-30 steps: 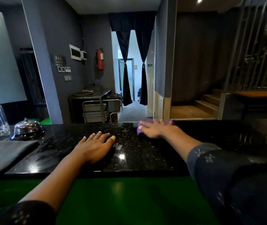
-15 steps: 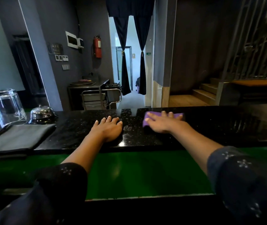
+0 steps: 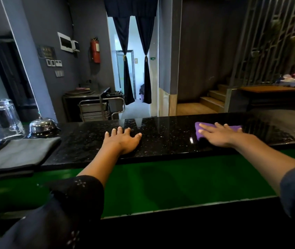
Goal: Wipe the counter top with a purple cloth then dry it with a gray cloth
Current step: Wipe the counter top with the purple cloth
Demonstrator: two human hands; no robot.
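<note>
Black counter top (image 3: 170,133): right hand (image 3: 220,134) flat on purple cloth (image 3: 199,135); left hand (image 3: 123,141) flat, empty.

Restaurant or hotel service counter (image 3: 161,133): call bell (image 3: 41,127), fire extinguisher (image 3: 95,50), trolley (image 3: 100,109).

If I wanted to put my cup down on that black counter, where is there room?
Bare speckled black stone counter lies between the left hand and the purple cloth. The left end is crowded: folded gray cloth, silver bell, clear glass jar.
</note>
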